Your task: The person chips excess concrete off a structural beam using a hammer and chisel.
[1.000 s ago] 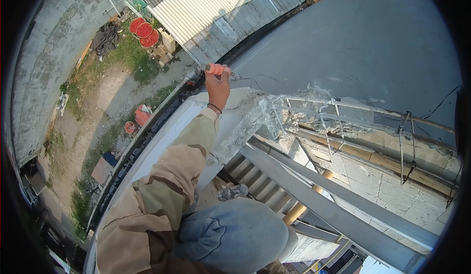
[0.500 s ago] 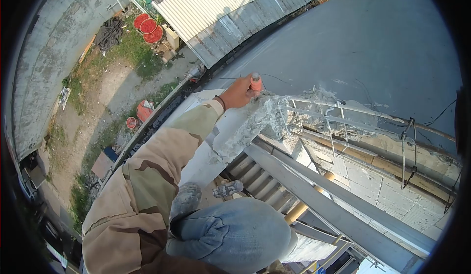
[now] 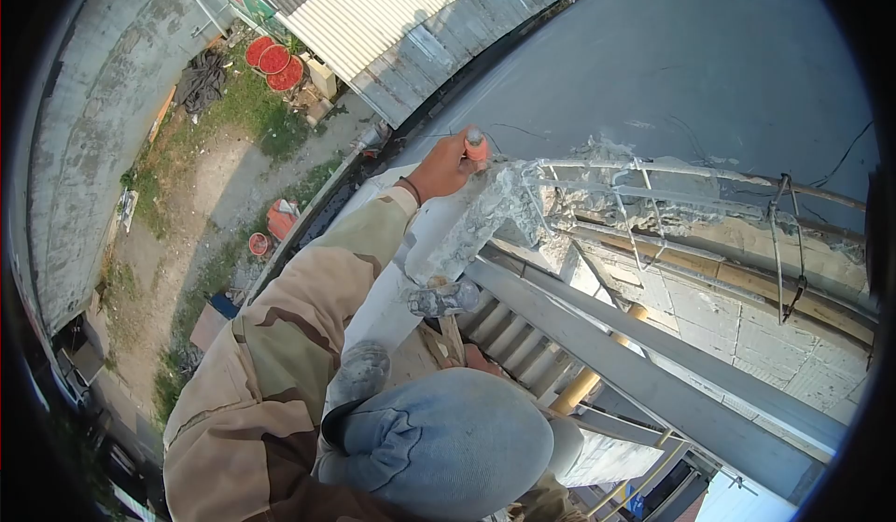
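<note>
Clock directions run from the chisel.

1. Chisel (image 3: 476,148), one: orange sleeve, bare metal end uppermost; roughly upright at the broken corner of the slab, tip not visible. Judged rigid, dense and fairly heavy for its size; the sleeve likely gives the surest hold, the metal end being smoother and perhaps slippery with dust.

2. Left hand (image 3: 442,169), at 8 o'clock: fingers closed around the orange sleeve, below the metal end.

3. Broken concrete (image 3: 485,218), at 5 o'clock: ragged, pale; judged hard but crumbly at its edges, a poor handhold.

4. Hammer (image 3: 443,299), near 6 o'clock: dusty head, wooden handle. Judged head-heavy and stiff, best held low on the handle.

5. Right hand (image 3: 479,360), at 6 o'clock: appears wrapped around the handle's lower part; the knee (image 3: 448,438) hides much of it.

6. Reinforcing bars (image 3: 644,178), at 3 o'clock: exposed, with bent ties; judged stiff.

7. Grey slab (image 3: 709,74), at 2 o'clock: broad, smooth surface.

8. Steel beam (image 3: 635,373), at 5 o'clock: long, slanting.

9. Red baskets (image 3: 274,59), at 10 o'clock: grouped on the ground below.
</note>
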`<state>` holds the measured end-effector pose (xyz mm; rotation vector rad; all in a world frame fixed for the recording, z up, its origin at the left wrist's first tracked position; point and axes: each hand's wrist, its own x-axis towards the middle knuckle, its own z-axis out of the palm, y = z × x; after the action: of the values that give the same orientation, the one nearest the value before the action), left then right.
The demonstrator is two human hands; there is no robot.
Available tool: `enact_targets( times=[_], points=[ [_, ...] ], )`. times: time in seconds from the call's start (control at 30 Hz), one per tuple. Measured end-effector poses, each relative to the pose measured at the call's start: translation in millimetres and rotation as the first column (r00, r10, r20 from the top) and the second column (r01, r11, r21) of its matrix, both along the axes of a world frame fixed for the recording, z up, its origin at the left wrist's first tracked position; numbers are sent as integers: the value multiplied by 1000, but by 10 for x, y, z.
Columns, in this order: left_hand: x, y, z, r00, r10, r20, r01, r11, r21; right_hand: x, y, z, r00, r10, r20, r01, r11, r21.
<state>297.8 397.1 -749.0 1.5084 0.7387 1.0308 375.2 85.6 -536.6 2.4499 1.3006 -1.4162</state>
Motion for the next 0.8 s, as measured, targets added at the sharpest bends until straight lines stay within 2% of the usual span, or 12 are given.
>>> enact_targets(
  times=[0.03,0.1,0.23,0.33,0.4,0.43,0.5,0.53,0.6,0.7,0.77,0.8],
  points=[
    [10,12,13,1000,-9,-3,9,1000,3,-21,-1,-30,1000,-9,-3,9,1000,3],
    [37,13,37,997,-52,-62,56,997,62,-54,52,-114,991,119,60,-132,947,293],
    [11,54,250,994,-43,-101,60,984,170,-112,479,-42,995,103,19,-102,916,388],
    [-38,92,331,991,-111,-78,114,992,48,-178,770,20,995,85,61,-104,847,521],
    [-41,121,336,989,-129,-68,129,992,-2,-249,1032,181,1000,-10,-4,11,827,562],
    [-27,155,290,990,-122,-70,122,992,-13,-263,1140,200,1000,-27,0,21,795,607],
    [36,198,171,993,-108,-50,117,966,233,-281,1345,275,998,-64,15,37,729,683],
    [40,213,202,978,-148,-146,166,979,119,-291,1485,341,996,-83,24,40,687,725],
    [35,237,306,978,-156,-140,170,980,99,-321,1686,471,992,-121,40,33,547,836],
    [21,242,338,978,-171,-122,180,981,70,-326,1923,608,969,-162,186,-90,470,878],
    [38,222,323,982,-169,-81,176,980,93,-267,2020,447,962,-166,215,-119,457,882],
    [45,228,322,983,-164,-78,171,980,98,-223,2062,302,942,-161,295,-158,564,811]
  ],
)
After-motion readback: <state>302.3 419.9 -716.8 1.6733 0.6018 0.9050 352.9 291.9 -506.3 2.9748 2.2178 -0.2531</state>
